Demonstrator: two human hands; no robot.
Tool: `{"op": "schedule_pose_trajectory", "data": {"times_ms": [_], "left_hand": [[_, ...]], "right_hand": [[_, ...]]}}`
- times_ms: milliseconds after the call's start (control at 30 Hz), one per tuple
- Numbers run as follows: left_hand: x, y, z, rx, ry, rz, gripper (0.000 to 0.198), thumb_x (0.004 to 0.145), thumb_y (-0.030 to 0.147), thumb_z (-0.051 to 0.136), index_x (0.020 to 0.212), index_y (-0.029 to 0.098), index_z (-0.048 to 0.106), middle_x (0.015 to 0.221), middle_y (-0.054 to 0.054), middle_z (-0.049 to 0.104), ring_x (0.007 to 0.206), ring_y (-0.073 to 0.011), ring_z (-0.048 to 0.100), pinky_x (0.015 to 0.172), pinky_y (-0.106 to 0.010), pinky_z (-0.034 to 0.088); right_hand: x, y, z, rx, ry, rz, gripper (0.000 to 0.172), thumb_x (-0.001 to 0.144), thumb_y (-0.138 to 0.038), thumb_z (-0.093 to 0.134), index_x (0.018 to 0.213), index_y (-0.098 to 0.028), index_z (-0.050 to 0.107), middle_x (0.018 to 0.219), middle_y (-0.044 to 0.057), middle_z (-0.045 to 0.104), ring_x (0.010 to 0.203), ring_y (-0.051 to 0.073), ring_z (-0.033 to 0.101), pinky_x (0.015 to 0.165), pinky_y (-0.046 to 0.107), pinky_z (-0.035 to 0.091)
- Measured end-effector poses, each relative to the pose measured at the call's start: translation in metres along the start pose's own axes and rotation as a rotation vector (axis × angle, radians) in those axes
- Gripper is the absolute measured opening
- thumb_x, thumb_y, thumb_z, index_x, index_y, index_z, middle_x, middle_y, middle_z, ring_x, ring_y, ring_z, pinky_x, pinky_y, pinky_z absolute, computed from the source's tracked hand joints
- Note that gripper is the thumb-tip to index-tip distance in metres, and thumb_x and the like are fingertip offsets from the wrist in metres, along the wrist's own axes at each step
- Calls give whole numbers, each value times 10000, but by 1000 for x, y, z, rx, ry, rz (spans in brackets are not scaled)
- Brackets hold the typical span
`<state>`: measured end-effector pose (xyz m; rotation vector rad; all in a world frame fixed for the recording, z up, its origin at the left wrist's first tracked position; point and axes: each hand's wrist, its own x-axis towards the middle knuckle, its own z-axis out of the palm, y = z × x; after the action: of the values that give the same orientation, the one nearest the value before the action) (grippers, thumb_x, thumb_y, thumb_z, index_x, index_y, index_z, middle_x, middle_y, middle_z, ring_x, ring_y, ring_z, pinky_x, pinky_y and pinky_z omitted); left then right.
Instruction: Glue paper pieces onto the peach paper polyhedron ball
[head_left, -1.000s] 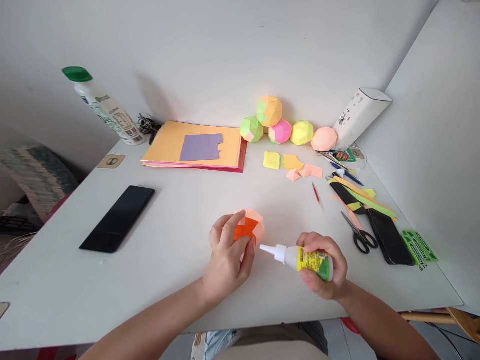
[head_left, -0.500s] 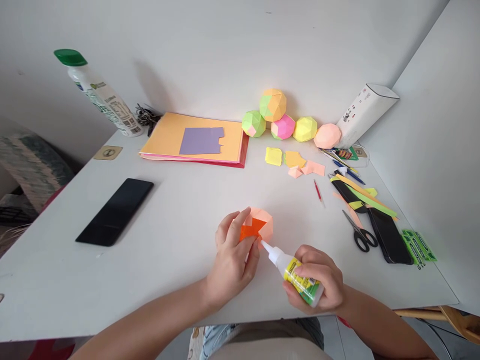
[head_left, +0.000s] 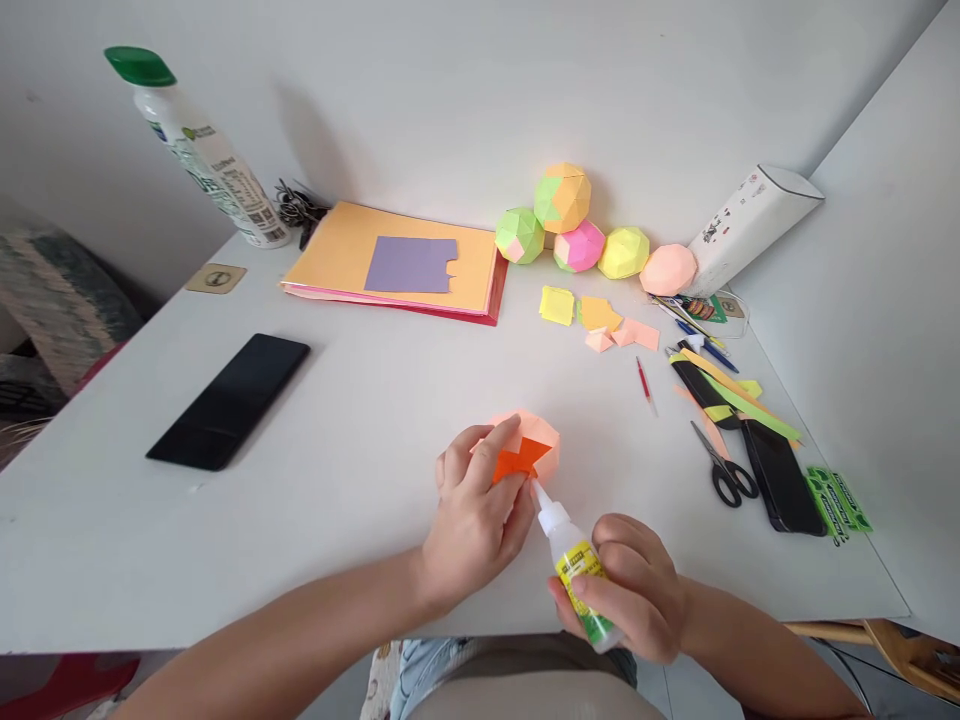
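My left hand point(head_left: 480, 505) is closed on a partly built peach paper ball point(head_left: 546, 438), whose open side shows an orange inside. Its fingers hold the near rim and left edge. In my right hand point(head_left: 634, 585) is a glue bottle point(head_left: 576, 565) with a white nozzle and a yellow and green label. The bottle is tilted, nozzle up and toward the ball. Its tip meets the ball's near edge beside my left fingertips; whether glue is coming out cannot be seen.
Finished paper balls point(head_left: 562, 198) stand along the wall. Paper pieces point(head_left: 600, 315), a red pen point(head_left: 643, 380), scissors point(head_left: 726, 475) and a black phone point(head_left: 780, 475) lie to the right. A larger black phone point(head_left: 232, 400), a paper stack point(head_left: 330, 250) and a white bottle point(head_left: 214, 160) are left.
The glue bottle has swung steeper, its base moving down and toward me, while the nozzle stays at the ball's edge. The camera view has shifted slightly. My left hand keeps its grip.
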<state>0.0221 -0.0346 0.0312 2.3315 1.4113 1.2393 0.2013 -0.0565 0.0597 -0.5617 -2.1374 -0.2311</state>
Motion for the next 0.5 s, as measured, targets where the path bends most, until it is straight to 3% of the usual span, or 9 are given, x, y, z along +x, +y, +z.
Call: {"op": "schedule_pose_trajectory", "data": {"times_ms": [500], "left_hand": [[-2, 1, 0, 4, -26, 5, 223, 875, 77, 505, 678, 173, 540, 1321, -140, 543, 1114, -312, 479, 846, -470, 388]], "right_hand": [[2, -9, 9, -66, 51, -81, 154, 708, -39, 602, 743, -177, 545, 558, -67, 319, 483, 94, 258, 405, 246, 218]]}}
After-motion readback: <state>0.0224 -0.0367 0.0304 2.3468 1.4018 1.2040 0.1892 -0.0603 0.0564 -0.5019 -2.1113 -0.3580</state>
